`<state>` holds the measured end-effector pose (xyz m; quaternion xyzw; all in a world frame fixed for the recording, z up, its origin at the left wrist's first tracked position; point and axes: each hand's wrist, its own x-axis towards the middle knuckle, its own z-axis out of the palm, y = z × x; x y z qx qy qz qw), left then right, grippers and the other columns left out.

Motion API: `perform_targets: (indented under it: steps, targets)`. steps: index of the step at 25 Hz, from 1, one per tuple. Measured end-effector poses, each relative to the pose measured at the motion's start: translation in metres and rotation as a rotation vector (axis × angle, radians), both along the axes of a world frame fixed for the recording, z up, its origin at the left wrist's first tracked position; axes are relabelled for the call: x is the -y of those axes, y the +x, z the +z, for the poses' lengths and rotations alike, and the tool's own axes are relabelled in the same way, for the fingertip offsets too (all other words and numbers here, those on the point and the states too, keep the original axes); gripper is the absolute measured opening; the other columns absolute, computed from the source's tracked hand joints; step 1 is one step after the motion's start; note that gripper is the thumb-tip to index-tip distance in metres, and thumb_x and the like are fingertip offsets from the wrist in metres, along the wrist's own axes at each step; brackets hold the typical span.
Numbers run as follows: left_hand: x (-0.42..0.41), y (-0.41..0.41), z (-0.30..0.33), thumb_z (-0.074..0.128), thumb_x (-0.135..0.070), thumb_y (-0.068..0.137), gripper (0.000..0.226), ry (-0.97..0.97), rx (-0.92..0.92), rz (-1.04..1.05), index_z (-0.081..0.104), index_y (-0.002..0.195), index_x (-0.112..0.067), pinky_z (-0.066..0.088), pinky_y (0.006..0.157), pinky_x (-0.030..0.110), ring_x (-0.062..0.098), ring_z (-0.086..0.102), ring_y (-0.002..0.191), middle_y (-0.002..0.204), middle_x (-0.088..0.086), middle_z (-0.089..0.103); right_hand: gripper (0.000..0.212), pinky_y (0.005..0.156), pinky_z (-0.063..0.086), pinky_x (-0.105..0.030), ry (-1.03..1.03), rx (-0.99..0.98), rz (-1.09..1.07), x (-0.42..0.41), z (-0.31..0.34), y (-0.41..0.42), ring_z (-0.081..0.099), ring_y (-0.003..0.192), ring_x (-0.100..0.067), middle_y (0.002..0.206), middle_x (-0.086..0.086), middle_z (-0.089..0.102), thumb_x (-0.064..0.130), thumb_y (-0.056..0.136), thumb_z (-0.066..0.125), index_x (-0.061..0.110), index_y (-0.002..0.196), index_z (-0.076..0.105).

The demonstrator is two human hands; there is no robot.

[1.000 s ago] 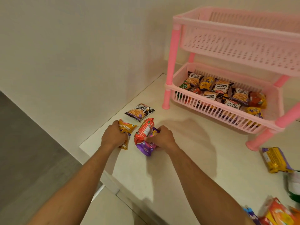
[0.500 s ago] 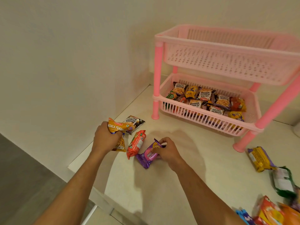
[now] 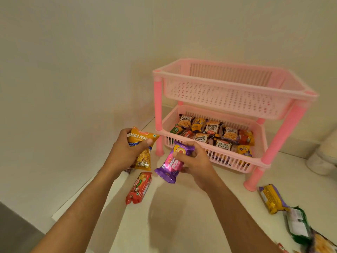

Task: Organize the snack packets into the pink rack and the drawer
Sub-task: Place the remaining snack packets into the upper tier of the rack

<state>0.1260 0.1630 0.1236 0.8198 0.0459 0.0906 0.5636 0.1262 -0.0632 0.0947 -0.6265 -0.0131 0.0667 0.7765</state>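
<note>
A cream counter (image 3: 182,216) meets a plain wall corner. A two-tier pink plastic rack (image 3: 235,92) stands at the back, its lower tray filled with peanut packets (image 3: 212,127). An orange masala-peanut packet (image 3: 141,148) is gripped by the left hand (image 3: 125,152); a purple-pink biscuit packet (image 3: 173,163) is pinched by the right hand (image 3: 197,163), above the counter. A red packet (image 3: 139,188) lies near the left edge; blurred wrappers, possibly biscuits, lie right.

At five o'clock, a green packet (image 3: 297,225) blurs toward the frame's edge, and the packets (image 3: 322,244) beyond it are cut off at the corner. A white object (image 3: 323,157) at three o'clock is cropped and unidentifiable. The left hand (image 3: 125,150) hides part of the masala peanut packet (image 3: 141,148).
</note>
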Motion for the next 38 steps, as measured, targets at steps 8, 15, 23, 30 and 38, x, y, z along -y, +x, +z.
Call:
perform_targets:
  steps: [8,15,23,30,38]
  targets:
    - [0.046,0.048,0.114,0.064,-0.089,0.041,0.108,0.000,0.203,-0.087,0.035,0.134,-0.042,0.060,0.064,0.035,0.014,0.071,0.085,0.112,-0.001,0.064,0.034,0.053,0.058,-0.034,-0.076,0.252,-0.052,0.036,0.135,0.006,0.073,0.072,-0.018,0.091,-0.007,0.072,0.001,0.079,0.076,0.016,0.103,0.057]
    - [0.080,0.122,0.194,0.060,-0.071,0.074,0.073,0.125,0.285,-0.223,0.040,0.136,-0.037,0.054,0.088,0.037,0.018,0.066,0.100,0.126,0.002,0.059,0.048,0.054,0.059,-0.034,-0.115,0.291,-0.195,0.065,0.219,0.048,0.070,0.065,-0.016,0.097,-0.011,0.066,0.007,0.085,0.073,0.010,0.122,0.043]
    - [0.113,0.208,0.211,0.064,-0.065,0.077,0.085,0.310,0.152,-0.219,0.034,0.142,-0.018,0.049,0.091,0.037,0.026,0.056,0.112,0.134,0.008,0.052,0.019,0.048,0.057,-0.035,-0.264,0.174,-0.300,0.080,0.248,0.132,0.066,0.069,-0.021,0.091,-0.015,0.061,0.003,0.092,0.062,0.011,0.091,0.045]
    - [0.136,0.243,0.193,0.046,-0.071,0.084,0.092,0.794,0.002,-0.255,0.023,0.147,-0.008,0.043,0.090,0.039,0.036,0.050,0.121,0.142,0.020,0.046,0.030,0.092,0.051,-0.057,-0.701,-0.033,-0.142,0.074,0.237,0.187,0.062,0.109,-0.036,0.125,-0.029,0.059,0.000,0.097,0.052,-0.012,0.125,0.050]
    - [0.144,0.250,0.181,0.045,-0.048,0.098,0.060,0.988,-0.173,-0.353,0.037,0.138,-0.004,0.048,0.055,0.032,0.023,0.065,0.086,0.110,0.011,0.064,0.040,0.105,0.044,-0.047,-1.010,-0.220,0.023,0.054,0.217,0.214,0.053,0.125,-0.037,0.137,-0.026,0.051,-0.001,0.097,0.052,-0.012,0.134,0.043]
